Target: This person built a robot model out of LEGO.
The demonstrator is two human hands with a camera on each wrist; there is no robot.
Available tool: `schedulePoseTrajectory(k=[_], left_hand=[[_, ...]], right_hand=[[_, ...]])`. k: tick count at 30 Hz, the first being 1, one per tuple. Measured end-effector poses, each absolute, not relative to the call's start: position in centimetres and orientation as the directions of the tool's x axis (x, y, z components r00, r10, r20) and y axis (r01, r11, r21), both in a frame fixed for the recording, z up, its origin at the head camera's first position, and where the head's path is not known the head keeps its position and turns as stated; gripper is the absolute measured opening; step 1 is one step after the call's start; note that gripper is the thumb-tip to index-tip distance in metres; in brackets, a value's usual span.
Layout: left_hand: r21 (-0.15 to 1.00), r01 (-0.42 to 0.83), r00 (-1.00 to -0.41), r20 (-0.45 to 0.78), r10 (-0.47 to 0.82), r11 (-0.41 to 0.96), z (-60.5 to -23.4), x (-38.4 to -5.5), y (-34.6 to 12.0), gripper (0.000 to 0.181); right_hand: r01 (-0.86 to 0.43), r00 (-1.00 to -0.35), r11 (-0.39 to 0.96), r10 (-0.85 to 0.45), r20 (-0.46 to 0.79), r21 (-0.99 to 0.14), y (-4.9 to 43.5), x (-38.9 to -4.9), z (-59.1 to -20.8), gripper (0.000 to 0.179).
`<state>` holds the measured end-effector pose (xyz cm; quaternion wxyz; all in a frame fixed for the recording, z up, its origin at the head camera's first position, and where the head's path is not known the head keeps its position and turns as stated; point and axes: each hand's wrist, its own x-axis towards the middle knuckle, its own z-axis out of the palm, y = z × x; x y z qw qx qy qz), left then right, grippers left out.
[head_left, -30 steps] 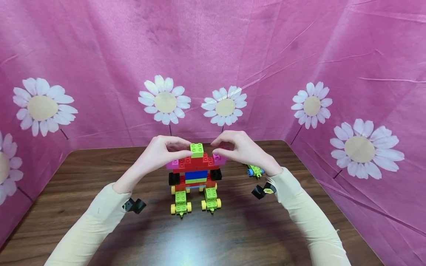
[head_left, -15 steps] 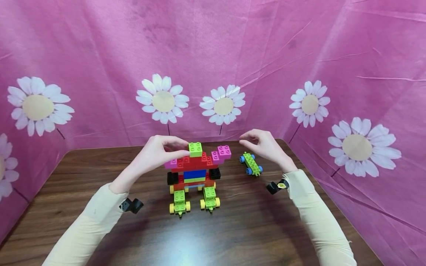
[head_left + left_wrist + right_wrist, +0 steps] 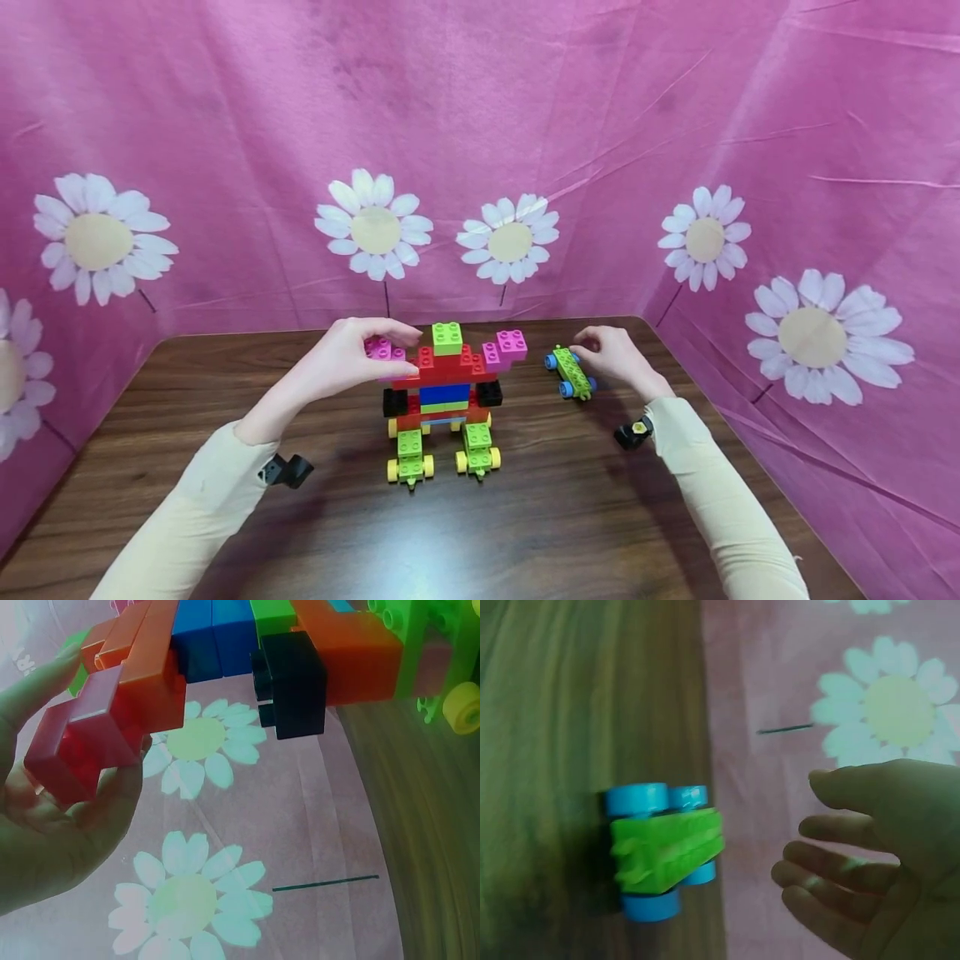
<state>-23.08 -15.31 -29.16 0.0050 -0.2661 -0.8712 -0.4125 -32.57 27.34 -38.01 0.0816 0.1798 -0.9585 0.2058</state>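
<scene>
A toy figure built of big plastic bricks stands on the table in the head view, with a lime head brick [image 3: 447, 338], red shoulder bricks [image 3: 447, 367] and pink bricks [image 3: 506, 348] on both arms. Around its left shoulder, my left hand [image 3: 345, 358] keeps thumb in front and fingers behind, apart from each other; the left wrist view has the pink arm bricks [image 3: 82, 735] between them. Whether it presses the bricks is unclear. Beside a lime wheeled base with blue wheels [image 3: 573, 372], my right hand [image 3: 611, 354] has loosely bent fingers; the right wrist view shows a gap.
The figure's lime feet with yellow wheels [image 3: 409, 454] face the front of the brown wooden table [image 3: 540, 533]. Black bricks [image 3: 395, 403] stick out at its sides. A pink cloth with daisies [image 3: 480, 125] hangs behind the table.
My right hand has left the figure's right arm, moved right and lowered beside the wheeled base. My left hand has slipped from the lime head brick to the left shoulder.
</scene>
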Motion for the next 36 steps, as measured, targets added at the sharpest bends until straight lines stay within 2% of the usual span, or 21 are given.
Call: schedulePoseTrajectory(k=[8, 12, 17, 36], left_hand=[[0.69, 0.444, -0.878, 0.206, 0.432, 0.572, -29.6, -22.8, -16.2, 0.049], [0.698, 0.413, -0.894, 0.186, 0.408, 0.585, -30.0, -22.7, -16.6, 0.05], [0.698, 0.424, -0.887, 0.191, 0.421, 0.576, -30.3, -22.8, -16.8, 0.051], [0.683, 0.43, -0.889, 0.205, 0.409, 0.591, -30.3, -22.6, -17.0, 0.042]], right_hand=[[-0.312, -0.95, 0.892, -0.288, 0.122, -0.327, 27.6, -32.5, -40.0, 0.037], [-0.288, -0.957, 0.899, -0.278, 0.078, -0.329, 27.7, -32.8, -40.6, 0.035], [-0.255, -0.964, 0.909, -0.266, 0.013, -0.329, 27.6, -33.0, -41.1, 0.036], [-0.169, -0.985, 0.945, -0.171, 0.018, -0.281, 26.5, -34.2, -41.7, 0.039]])
